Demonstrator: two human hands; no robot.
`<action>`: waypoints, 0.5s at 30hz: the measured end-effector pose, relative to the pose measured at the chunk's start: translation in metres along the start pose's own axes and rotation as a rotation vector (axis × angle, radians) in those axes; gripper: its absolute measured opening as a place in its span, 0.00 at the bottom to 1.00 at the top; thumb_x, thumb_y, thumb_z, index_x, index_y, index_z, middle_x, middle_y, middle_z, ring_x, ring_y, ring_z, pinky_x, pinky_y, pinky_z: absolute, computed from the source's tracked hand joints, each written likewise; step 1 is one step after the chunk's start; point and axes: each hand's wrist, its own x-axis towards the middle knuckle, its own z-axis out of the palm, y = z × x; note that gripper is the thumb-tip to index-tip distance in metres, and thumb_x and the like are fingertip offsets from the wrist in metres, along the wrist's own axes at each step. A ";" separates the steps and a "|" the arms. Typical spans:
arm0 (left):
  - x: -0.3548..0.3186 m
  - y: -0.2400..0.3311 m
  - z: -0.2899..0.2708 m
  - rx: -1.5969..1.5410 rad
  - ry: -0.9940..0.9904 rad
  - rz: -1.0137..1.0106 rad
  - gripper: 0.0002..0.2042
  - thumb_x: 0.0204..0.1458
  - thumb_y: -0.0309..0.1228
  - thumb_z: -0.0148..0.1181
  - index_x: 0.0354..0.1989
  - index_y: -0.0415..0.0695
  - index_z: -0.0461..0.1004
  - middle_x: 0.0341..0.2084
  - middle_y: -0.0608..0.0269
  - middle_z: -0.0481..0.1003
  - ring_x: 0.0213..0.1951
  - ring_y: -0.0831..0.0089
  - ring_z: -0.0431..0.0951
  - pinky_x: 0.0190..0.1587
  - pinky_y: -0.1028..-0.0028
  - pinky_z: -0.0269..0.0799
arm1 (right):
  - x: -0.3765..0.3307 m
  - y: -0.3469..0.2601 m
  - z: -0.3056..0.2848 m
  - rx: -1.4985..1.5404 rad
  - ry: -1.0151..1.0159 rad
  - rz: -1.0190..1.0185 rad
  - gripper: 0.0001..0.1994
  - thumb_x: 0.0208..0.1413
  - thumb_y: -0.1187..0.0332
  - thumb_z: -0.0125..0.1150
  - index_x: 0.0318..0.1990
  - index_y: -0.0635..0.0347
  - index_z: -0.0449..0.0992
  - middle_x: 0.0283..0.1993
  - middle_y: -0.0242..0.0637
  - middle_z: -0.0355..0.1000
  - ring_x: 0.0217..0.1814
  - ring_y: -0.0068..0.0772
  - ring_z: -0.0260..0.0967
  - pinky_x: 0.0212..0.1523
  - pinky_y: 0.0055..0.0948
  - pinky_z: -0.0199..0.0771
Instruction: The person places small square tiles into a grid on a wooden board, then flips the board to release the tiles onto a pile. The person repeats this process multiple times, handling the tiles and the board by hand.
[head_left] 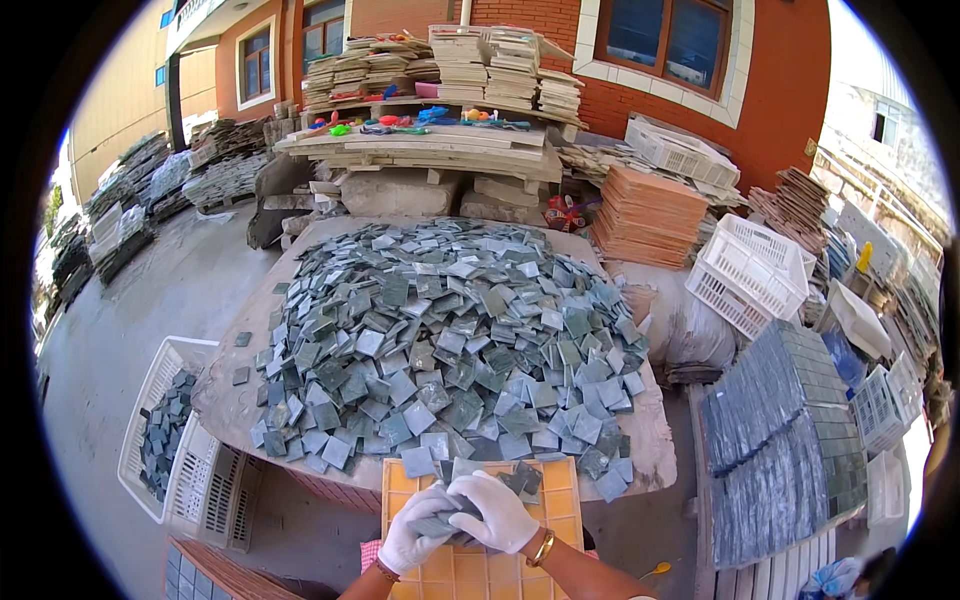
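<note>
Left hand (412, 530) and right hand (495, 512) are both wrapped around some grey-green stone tiles (434, 524), right over the yellow gridded tray (562, 505). Couple of loose squares (526, 477) sit near its far edge, closer to the right hand, tile heap (460, 340) straight ahead beyond.

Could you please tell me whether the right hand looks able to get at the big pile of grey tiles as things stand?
Probably yes: the pile starts just beyond the yellow board, with no visible barrier between, though the right hand and left hand are both holding tiles.
</note>
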 end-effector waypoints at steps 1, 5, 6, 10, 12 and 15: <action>-0.011 0.005 -0.001 0.077 -0.023 0.015 0.17 0.45 0.31 0.65 0.43 0.39 0.73 0.44 0.53 0.72 0.48 0.57 0.72 0.54 0.62 0.65 | -0.010 -0.005 0.002 -0.047 -0.039 0.009 0.19 0.53 0.56 0.60 0.45 0.60 0.68 0.39 0.43 0.70 0.40 0.51 0.64 0.43 0.42 0.65; -0.027 0.006 0.000 0.316 -0.014 -0.023 0.14 0.38 0.18 0.59 0.37 0.40 0.71 0.38 0.52 0.71 0.43 0.55 0.73 0.47 0.66 0.71 | -0.025 0.015 -0.008 -0.076 0.064 -0.058 0.21 0.53 0.54 0.62 0.46 0.59 0.70 0.46 0.45 0.70 0.51 0.51 0.67 0.52 0.40 0.67; -0.028 0.001 -0.001 0.303 0.044 -0.046 0.14 0.36 0.17 0.54 0.36 0.39 0.69 0.37 0.51 0.70 0.41 0.54 0.72 0.45 0.64 0.71 | -0.016 0.032 -0.019 -0.148 0.194 -0.043 0.22 0.51 0.54 0.64 0.47 0.59 0.70 0.48 0.46 0.69 0.53 0.52 0.66 0.54 0.41 0.66; 0.021 -0.012 0.001 0.473 0.175 0.050 0.19 0.46 0.26 0.56 0.49 0.37 0.68 0.53 0.45 0.68 0.56 0.49 0.67 0.57 0.65 0.65 | 0.021 0.112 -0.047 -0.666 0.449 0.299 0.28 0.53 0.45 0.57 0.55 0.52 0.70 0.62 0.55 0.59 0.64 0.60 0.54 0.59 0.49 0.59; 0.030 -0.045 0.009 0.645 0.009 -0.078 0.29 0.54 0.45 0.54 0.61 0.42 0.62 0.62 0.47 0.61 0.64 0.50 0.58 0.64 0.51 0.50 | 0.025 0.122 -0.031 -0.679 0.188 0.343 0.30 0.56 0.39 0.48 0.56 0.51 0.70 0.66 0.54 0.55 0.69 0.58 0.47 0.61 0.58 0.53; 0.028 -0.052 0.022 0.739 -0.202 -0.078 0.33 0.56 0.56 0.47 0.64 0.45 0.60 0.65 0.49 0.58 0.66 0.46 0.54 0.66 0.43 0.38 | 0.019 0.100 -0.002 -0.609 -0.155 0.241 0.29 0.58 0.41 0.47 0.54 0.55 0.72 0.68 0.49 0.54 0.72 0.53 0.43 0.62 0.61 0.49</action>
